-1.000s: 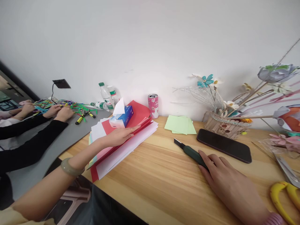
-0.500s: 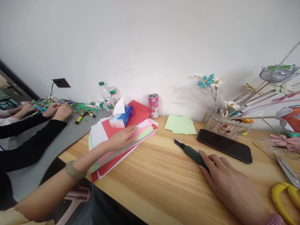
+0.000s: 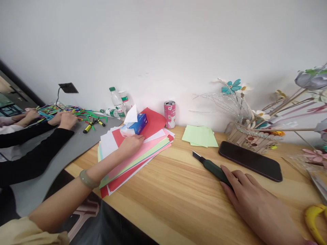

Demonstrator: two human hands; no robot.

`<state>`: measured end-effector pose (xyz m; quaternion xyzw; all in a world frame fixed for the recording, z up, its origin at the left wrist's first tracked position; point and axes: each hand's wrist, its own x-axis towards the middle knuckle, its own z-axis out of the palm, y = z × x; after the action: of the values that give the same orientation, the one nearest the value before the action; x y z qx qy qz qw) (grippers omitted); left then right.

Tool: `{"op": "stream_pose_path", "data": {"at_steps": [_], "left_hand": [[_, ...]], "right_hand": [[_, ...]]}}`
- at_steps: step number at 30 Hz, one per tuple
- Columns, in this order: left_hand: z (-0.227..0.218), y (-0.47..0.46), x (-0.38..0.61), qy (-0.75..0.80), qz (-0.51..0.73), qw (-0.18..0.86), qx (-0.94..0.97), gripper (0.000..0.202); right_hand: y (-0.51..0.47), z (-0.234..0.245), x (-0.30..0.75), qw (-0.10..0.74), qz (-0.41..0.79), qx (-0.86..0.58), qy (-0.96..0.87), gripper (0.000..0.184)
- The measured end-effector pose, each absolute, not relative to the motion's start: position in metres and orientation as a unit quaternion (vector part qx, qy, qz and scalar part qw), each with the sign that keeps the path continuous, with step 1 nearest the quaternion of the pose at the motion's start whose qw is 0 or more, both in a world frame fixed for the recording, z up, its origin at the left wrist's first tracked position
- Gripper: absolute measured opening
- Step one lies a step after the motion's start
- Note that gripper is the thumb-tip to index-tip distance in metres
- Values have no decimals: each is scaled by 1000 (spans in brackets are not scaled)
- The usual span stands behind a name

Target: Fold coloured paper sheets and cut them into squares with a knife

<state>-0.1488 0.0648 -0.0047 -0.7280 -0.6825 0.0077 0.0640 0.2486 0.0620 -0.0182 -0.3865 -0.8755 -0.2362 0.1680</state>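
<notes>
My left hand (image 3: 131, 145) is at the near side of a blue-and-white tissue box (image 3: 141, 124), its fingers closed against the box's lower edge. A white tissue (image 3: 131, 115) sticks up from the top. Beneath lies a fanned stack of coloured paper (image 3: 135, 161) in pink, red, white, green and yellow. My right hand (image 3: 251, 197) rests on the wooden table, wrapped round the dark green handle of a craft knife (image 3: 214, 170). Its blade is out and points up-left. Light green paper squares (image 3: 200, 136) lie just beyond the blade.
A pink can (image 3: 170, 114) stands by the wall, with plastic bottles (image 3: 118, 102) further left. A black phone (image 3: 250, 161) and a basket of craft flowers (image 3: 255, 137) are at right, above yellow scissor handles (image 3: 313, 217). Another person's hands (image 3: 66, 119) work at the grey table (image 3: 76, 146).
My left hand has drawn back from lying spread on the paper and curled against the tissue box, which has shifted slightly. My right hand keeps the knife in place. The view has turned slightly left.
</notes>
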Motion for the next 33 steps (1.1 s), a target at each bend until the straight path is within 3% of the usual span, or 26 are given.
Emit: {"op": "stream_pose_path", "data": {"at_steps": [17, 33], "left_hand": [[3, 83, -155, -705, 54, 121, -697, 43], [8, 76, -166, -682, 46, 63, -727, 30]], "right_hand": [[62, -18, 248, 170, -237, -387, -875, 36], [64, -19, 249, 173, -237, -382, -877, 35]]}}
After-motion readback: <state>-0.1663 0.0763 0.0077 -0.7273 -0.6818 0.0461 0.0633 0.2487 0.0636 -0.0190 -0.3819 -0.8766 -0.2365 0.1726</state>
